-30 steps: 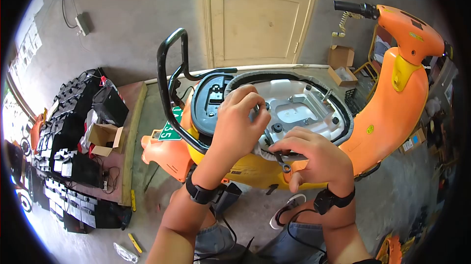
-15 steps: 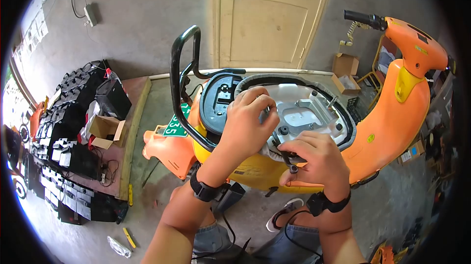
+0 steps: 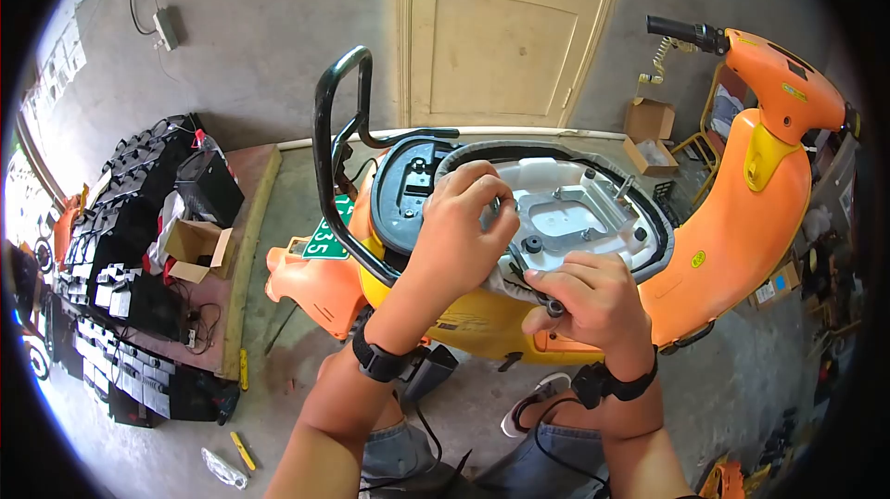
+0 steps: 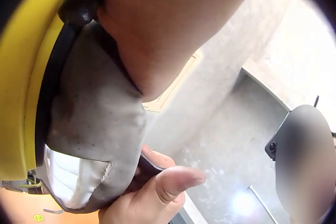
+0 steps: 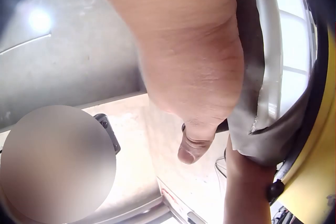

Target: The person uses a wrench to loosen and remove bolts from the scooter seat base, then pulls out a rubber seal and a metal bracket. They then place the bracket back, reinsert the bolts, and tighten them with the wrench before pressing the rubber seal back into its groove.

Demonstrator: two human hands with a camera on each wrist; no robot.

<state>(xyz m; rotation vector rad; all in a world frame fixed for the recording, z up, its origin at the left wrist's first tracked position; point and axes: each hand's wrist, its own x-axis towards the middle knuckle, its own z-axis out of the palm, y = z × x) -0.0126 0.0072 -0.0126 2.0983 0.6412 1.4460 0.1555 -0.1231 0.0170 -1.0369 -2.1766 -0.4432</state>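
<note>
Over the open seat compartment [image 3: 556, 212] of an orange and yellow scooter [image 3: 732, 240], both hands work near its grey cloth-covered rim. My left hand [image 3: 464, 230] is bent over the rim with thumb and index finger curled towards each other; what lies between them is hidden. To its right, my right hand [image 3: 593, 300] grips a dark tool with a round end [image 3: 554, 309], low at the near rim. The left wrist view shows the right thumb [image 4: 178, 182] beside the dark tool [image 4: 149, 166]. In the right wrist view, the grey cover [image 5: 268, 140] lies beside the right hand [image 5: 194, 66].
A black tube rail [image 3: 324, 128] rises at the scooter's rear, left of the hands. Black batteries [image 3: 139, 184] and an open carton [image 3: 199, 249] stand at the left. Another carton [image 3: 649, 138] stands behind the scooter. A yellow tool [image 3: 243, 451] lies on the floor.
The right hand has drawn its fingers in closer around the dark tool, whose round end has turned. The left hand stays at the rim. The head view has shifted slightly.
</note>
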